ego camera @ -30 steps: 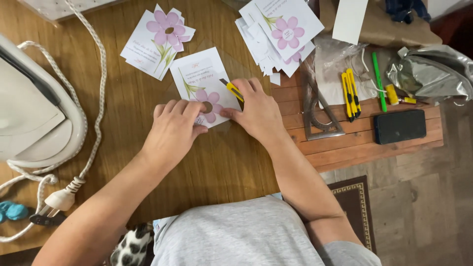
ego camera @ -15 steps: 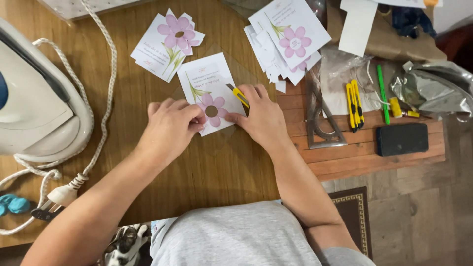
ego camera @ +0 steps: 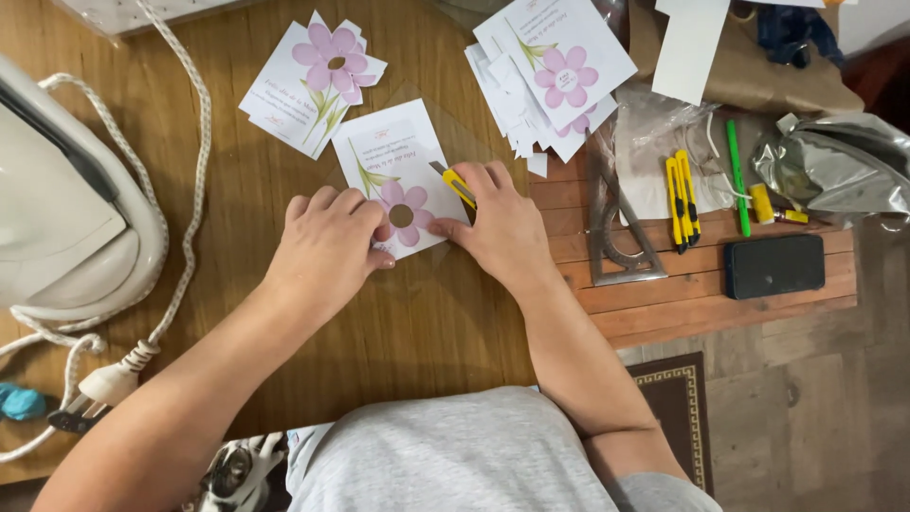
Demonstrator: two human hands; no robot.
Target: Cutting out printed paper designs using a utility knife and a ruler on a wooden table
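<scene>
Fingers [ego camera: 479,180] of right hand [ego camera: 502,228] closed on yellow knife [ego camera: 457,185], left hand [ego camera: 327,248] flat on flower card [ego camera: 398,190]

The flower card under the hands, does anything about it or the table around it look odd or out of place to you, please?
Little stands out. The flower card lies tilted, held by the left hand while the right hand grips a yellow utility knife on it. The right card stack is fanned out unevenly; the left stack is looser still.
</scene>
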